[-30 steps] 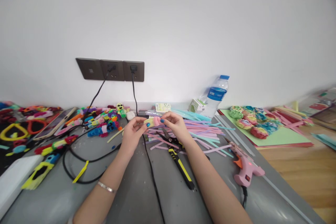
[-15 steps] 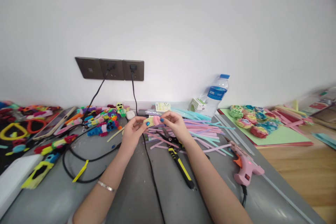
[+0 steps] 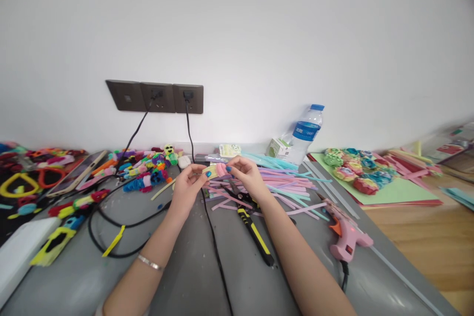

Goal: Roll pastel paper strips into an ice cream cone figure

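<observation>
Between both hands, above the grey table, is a small pipe-cleaner piece (image 3: 220, 170), yellow on the left and pink on the right. My left hand (image 3: 186, 183) pinches its yellow end. The pink end is in the closed fingers of my right hand (image 3: 247, 174). Just below my right hand lie yellow-and-black pliers (image 3: 255, 237), their jaws partly hidden by the wrist. Behind them spreads a heap of pastel pipe cleaners (image 3: 285, 182) in pink, purple and turquoise.
A pink hot glue gun (image 3: 348, 239) lies at the right. Paper flowers (image 3: 365, 173) rest on green sheets. A water bottle (image 3: 306, 133) stands by the wall. Black cables (image 3: 213, 237) cross the table. Colourful pipe-cleaner pieces (image 3: 148, 173) and a phone (image 3: 77, 173) lie at the left.
</observation>
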`<state>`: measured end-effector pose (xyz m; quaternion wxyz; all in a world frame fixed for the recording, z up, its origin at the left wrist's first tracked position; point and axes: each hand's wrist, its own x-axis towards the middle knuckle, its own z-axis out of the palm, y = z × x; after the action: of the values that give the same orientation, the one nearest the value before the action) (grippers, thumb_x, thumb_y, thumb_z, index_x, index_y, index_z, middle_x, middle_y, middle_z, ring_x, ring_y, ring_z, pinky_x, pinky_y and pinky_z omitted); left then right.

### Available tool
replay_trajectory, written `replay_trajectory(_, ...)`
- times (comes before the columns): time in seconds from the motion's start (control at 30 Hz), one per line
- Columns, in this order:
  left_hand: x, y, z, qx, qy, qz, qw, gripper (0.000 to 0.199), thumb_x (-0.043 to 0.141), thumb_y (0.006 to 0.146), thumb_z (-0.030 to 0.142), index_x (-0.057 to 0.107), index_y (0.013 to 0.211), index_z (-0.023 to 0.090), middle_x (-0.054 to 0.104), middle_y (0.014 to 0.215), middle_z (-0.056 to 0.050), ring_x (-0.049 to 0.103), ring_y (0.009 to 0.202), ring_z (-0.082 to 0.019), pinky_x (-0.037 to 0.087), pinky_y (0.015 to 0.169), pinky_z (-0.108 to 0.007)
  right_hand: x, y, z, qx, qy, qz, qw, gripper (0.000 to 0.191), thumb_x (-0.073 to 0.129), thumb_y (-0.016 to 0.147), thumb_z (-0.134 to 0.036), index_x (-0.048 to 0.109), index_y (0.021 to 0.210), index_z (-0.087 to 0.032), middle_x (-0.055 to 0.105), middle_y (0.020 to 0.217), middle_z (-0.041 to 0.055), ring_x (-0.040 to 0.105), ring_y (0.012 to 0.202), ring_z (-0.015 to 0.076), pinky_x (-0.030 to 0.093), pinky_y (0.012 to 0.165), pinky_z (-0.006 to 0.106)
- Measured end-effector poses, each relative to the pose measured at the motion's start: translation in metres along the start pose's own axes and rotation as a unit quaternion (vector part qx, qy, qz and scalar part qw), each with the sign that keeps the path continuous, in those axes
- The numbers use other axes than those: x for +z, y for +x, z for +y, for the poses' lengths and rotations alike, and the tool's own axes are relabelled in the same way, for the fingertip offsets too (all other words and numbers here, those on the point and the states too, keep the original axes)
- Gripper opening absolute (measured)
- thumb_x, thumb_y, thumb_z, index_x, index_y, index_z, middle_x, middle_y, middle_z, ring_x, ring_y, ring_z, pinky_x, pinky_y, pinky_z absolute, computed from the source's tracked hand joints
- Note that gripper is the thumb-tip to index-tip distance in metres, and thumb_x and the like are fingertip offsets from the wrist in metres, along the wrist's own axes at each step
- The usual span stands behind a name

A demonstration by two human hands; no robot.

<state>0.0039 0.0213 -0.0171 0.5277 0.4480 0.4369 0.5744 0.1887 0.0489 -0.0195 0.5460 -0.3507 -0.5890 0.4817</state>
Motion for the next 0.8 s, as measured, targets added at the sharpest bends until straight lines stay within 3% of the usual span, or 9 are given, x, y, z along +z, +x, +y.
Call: replay_trajectory(0.8,-0.0003,0.0004,-0.0024,0.001,0.003,-0.01,1.0,0.041,0.081,0.063,0.045,0.065,0.087,0.016,0.063,0.083,-0.001,0.064,0.07,-0.014,0.058,0.066,-0.027,0.0009,-0.0011,-0.0019,0.004,-0.003,-0.006,1.0,0.033,0.074,0.075,-0.048,0.06,0.079,-0.019,0.053,0.064,-0.0023,0.043,0.057,0.0102,0.033,0.054,0.025)
